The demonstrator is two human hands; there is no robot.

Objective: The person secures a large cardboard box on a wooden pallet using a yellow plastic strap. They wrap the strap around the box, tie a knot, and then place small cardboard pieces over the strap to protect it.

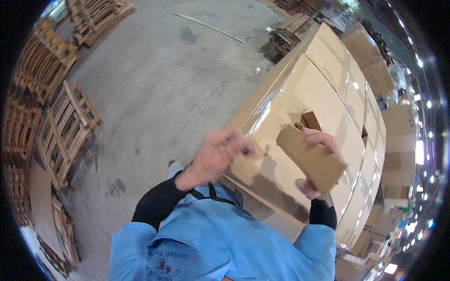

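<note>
My right hand [315, 161] grips a flat piece of brown cardboard [313, 159], held tilted in front of a large stack of cardboard boxes [323, 84] wrapped in clear film. My left hand [216, 157] is raised and blurred by motion, fingers loosely curled, close to the stack's near corner and holding nothing I can see. A notch-shaped gap [310, 121] shows in the top of the stack just above the held piece. Both forearms wear black sleeves under a light blue shirt.
Wooden pallets [65, 126] are stacked along the left on the grey concrete floor [159, 70]. More pallets [96, 14] lie at the far left, and further wrapped cardboard stacks [370, 56] stand at the right. A long thin strip [208, 27] lies on the floor.
</note>
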